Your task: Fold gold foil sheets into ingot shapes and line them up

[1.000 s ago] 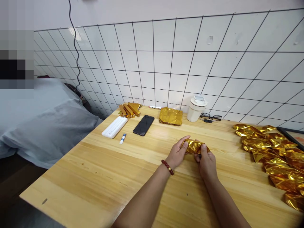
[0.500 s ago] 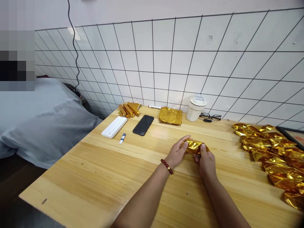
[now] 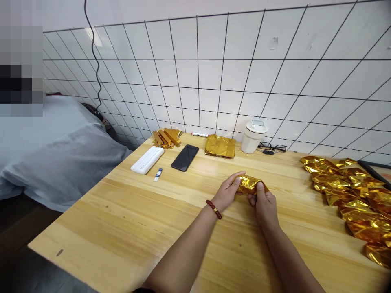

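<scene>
A shiny piece of folded gold foil paper (image 3: 249, 184) is stretched between my two hands, above the wooden table (image 3: 146, 224). My left hand (image 3: 227, 192) grips its left end, thumb on top and fingers behind; a red bead bracelet (image 3: 213, 209) circles that wrist. On the right end, the thumb of my right hand (image 3: 265, 203) presses the foil while the other fingers curl underneath, partly hidden. Rows of similar folded gold foil pieces (image 3: 351, 199) lie to the right. Behind my hands sits a stack of flat gold foil sheets (image 3: 220, 145).
Along the back stand a white lidded cup (image 3: 254, 137), eyeglasses (image 3: 273, 147), a marker (image 3: 199, 134) and gold foil strips (image 3: 165, 138). A black phone (image 3: 185, 157), a white power bank (image 3: 148, 160) and a small glue stick (image 3: 158, 174) lie at left. A dark frame (image 3: 374, 173) borders the far right.
The camera view has shifted slightly. Both hands keep their hold on the gold foil paper, with barely any change in finger position.
</scene>
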Tool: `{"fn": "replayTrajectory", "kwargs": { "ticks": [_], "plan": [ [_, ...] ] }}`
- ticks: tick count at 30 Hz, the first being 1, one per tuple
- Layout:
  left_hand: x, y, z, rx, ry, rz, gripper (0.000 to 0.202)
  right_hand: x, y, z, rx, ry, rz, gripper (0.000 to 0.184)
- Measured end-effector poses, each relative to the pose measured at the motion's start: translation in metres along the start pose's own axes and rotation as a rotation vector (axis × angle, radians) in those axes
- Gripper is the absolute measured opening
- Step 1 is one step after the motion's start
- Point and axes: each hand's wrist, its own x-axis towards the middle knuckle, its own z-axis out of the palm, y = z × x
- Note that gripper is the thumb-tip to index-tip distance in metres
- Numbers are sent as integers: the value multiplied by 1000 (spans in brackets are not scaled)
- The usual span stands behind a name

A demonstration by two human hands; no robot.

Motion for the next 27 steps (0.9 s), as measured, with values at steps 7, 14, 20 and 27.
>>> {"fn": "replayTrajectory", "kwargs": {
  "ticks": [7,14,20,27],
  "plan": [
    [1,2,1,-88,5,-5,71,-1,-1,0,-15,0,3,63],
    [0,3,2,-118,1,-27,72,-2,-4,2,-2,-15,-1,65],
    [1,0,1,-104,16,-24,70,-2,-3,3,3,-32,-15,64],
    [3,-1,2,-53,96,-25,69,-3,0,2,-24,-47,-32,63]
  ]
}}
